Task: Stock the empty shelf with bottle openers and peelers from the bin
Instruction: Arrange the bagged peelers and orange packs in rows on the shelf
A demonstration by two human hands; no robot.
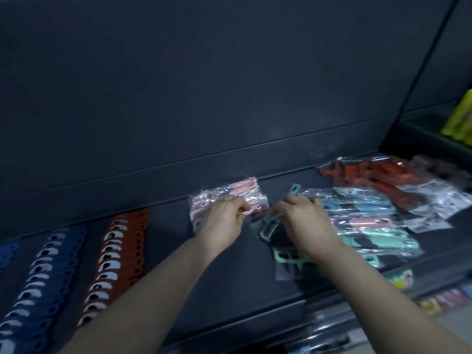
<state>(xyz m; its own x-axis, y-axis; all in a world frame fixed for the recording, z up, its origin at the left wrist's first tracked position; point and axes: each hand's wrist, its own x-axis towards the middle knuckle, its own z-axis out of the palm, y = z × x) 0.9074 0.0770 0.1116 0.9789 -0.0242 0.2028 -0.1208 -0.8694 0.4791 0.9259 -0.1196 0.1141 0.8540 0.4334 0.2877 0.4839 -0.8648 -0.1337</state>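
Clear crinkly plastic is what both sets of fingers are working on: the left hand (224,218) has its fingers curled and pinched onto the edge of a wrapped pink packet (229,200) lying on the dark shelf (158,233), while the right hand (304,223) is closed over a loose cluster of teal peelers (283,254) in wrap, one teal loop poking up past its fingertips. Just right of that hand, a spread of bagged teal and pink packets (367,221) overlaps toward the red packets (370,175) at the back. Well to the left stand neat rows of orange bottle openers (115,254) and blue bottle openers (46,272). The slick wrap looks likely to slip, and a tug on one packet could drag the overlapping neighbours out of line or toward the shelf's front edge. Motion blur smears the packets, so whether each holds a peeler or an opener is hard to tell; the bin is out of view, and the right hand hides exactly how it holds its bundle.
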